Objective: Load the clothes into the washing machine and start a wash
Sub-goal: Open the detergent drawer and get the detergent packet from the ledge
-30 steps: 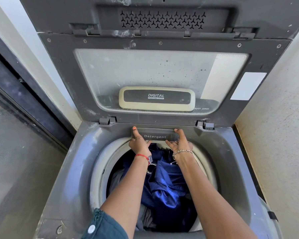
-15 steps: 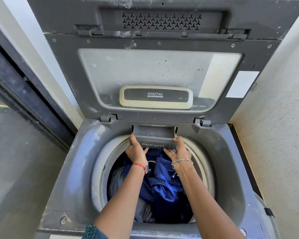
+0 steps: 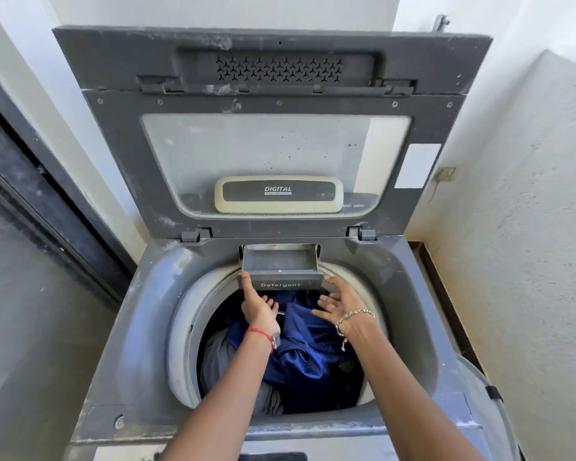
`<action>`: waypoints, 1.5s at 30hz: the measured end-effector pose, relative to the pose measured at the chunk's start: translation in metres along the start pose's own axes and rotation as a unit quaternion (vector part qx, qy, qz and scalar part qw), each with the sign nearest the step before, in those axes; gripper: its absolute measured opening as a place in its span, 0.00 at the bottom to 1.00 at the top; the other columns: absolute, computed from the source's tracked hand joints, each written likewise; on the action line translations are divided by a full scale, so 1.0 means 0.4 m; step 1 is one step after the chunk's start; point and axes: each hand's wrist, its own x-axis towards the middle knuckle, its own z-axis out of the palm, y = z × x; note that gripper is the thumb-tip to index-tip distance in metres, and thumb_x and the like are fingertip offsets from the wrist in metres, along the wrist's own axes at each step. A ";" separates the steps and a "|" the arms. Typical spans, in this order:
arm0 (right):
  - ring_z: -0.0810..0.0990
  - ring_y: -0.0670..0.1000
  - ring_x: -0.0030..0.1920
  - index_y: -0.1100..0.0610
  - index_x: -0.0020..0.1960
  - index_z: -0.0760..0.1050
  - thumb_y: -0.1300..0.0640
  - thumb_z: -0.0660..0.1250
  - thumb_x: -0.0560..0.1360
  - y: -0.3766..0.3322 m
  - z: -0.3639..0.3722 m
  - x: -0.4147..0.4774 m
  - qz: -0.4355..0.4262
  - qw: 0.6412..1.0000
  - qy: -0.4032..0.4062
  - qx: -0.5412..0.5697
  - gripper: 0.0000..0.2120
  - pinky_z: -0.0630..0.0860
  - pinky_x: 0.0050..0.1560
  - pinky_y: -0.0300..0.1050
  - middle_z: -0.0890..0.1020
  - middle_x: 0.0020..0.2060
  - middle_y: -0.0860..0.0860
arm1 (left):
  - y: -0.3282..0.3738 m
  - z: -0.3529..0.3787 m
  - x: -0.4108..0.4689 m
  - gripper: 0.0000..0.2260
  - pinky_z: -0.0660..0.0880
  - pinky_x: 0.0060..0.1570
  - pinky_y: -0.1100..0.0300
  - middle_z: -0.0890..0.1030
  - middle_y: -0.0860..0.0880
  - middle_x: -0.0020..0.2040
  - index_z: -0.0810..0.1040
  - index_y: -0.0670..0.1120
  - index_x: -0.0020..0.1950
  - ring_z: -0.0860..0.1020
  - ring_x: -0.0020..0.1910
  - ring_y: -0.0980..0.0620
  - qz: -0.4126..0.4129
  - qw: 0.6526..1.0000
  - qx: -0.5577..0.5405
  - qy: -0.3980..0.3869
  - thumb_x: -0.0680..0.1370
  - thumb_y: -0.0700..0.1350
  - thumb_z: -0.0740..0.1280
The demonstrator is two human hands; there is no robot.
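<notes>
- Top-loading washing machine [image 3: 140, 327] stands with its lid [image 3: 273, 144] raised fully upright against the wall.
- Clothes [image 3: 300, 357] are in the drum: mostly dark blue fabric, a grey garment at the left side. The load sits below the drum rim [image 3: 180, 344].
- Detergent drawer [image 3: 281, 269] at the rear of the opening is pulled out over the drum; its tray looks empty and dry.
- Left hand [image 3: 258, 311]: fingers loosely apart, one fingertip touching the drawer's left front corner. It clamps nothing.
- Right hand [image 3: 341, 302]: open, palm up, fingers spread, just beside the drawer's right front corner. I cannot tell whether it touches; it holds nothing.
- Judgement: loading appears done; detergent has yet to go in, and the wash is not started.
- Risk: the drawer overhangs the clothes, so a careless pour would spill detergent straight onto the blue fabric.
- Risk: shutting the lid with the drawer out could jam or crack the drawer.
- Risk: the bracelet [image 3: 354, 316] on the right wrist hangs near the fabric and could snag.
</notes>
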 end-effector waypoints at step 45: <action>0.79 0.57 0.57 0.67 0.62 0.73 0.70 0.72 0.65 -1.087 -1.322 -0.762 -0.484 0.753 0.446 0.026 0.25 0.74 0.61 0.49 0.79 0.59 0.60 | -0.898 1.181 -1.256 0.11 0.75 0.28 0.61 0.77 0.40 0.49 0.65 0.46 0.61 0.77 0.30 0.52 0.087 0.750 0.298 -0.584 0.80 0.38 0.53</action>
